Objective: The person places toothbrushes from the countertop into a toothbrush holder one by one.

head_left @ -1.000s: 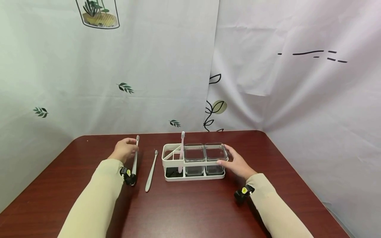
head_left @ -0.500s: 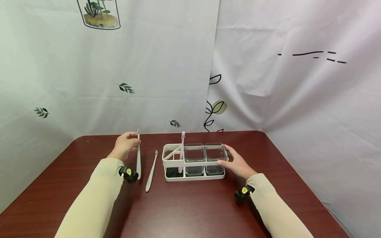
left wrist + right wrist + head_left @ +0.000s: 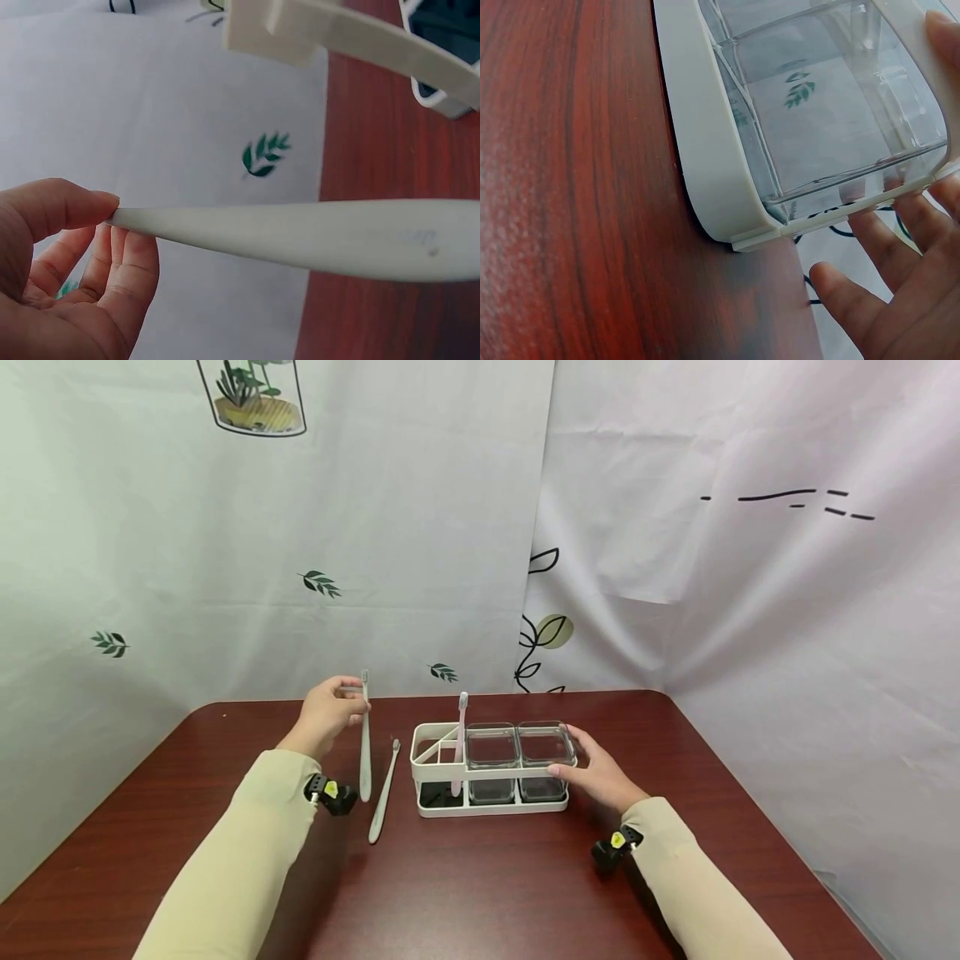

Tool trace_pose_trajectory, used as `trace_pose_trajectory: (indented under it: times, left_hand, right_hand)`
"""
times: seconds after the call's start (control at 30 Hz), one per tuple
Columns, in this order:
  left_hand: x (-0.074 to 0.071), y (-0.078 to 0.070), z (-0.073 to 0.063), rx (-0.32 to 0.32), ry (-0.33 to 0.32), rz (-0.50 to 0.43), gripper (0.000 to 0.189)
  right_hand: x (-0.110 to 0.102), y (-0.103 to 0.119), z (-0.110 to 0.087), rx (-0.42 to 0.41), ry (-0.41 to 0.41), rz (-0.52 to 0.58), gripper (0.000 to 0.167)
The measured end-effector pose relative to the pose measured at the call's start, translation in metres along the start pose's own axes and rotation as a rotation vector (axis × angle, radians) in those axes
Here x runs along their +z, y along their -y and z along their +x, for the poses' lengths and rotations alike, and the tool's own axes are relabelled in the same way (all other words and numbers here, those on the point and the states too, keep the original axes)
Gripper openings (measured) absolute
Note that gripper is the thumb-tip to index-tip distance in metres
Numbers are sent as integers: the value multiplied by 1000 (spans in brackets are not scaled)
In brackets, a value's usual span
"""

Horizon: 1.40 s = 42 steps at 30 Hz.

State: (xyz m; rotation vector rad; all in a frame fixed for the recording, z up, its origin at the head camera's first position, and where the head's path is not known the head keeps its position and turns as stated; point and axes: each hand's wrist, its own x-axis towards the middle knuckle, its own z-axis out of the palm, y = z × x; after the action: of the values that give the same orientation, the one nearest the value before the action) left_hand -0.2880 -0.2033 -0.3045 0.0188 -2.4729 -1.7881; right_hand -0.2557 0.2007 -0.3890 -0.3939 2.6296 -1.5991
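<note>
My left hand [image 3: 324,714] pinches a white toothbrush [image 3: 365,760] near its head, between thumb and fingertips. The brush hangs upright, bristles up, left of the holder; in the left wrist view its broad handle [image 3: 360,240] points away from the fingers. A second white toothbrush [image 3: 384,795] lies slanted on the table just right of it. The white toothbrush holder [image 3: 441,772] carries a pink toothbrush [image 3: 457,747] standing in a slot and two clear cups [image 3: 491,750]. My right hand [image 3: 602,775] grips the holder's right end, thumb on the front rail, fingers around the side.
The dark red wooden table [image 3: 480,885] has rounded far corners. Behind it and on both sides hangs a pale curtain [image 3: 420,527] printed with leaves. At the holder's left end, a diagonal bar [image 3: 433,750] splits the top frame.
My left hand has raised the toothbrush and carried it rightward toward the holder, turning it more upright. The right hand and the holder stay in place.
</note>
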Motion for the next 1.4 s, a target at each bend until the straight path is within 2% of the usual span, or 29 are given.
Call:
trace_pose_trajectory:
  times: [0.4, 0.83, 1.2, 1.4]
  left_hand:
    - [8, -27, -7, 62, 38, -25, 45]
    - [13, -52, -18, 99, 55, -121, 46]
    - [21, -67, -29, 188, 79, -280, 41]
    - [30, -75, -33, 186, 19, -363, 37]
  right_hand:
    - [-1, -3, 1, -10, -1, 0, 86]
    - [0, -1, 0, -3, 1, 1, 87]
    - [0, -2, 1, -7, 0, 4, 87]
    - [0, -2, -1, -3, -4, 3, 86]
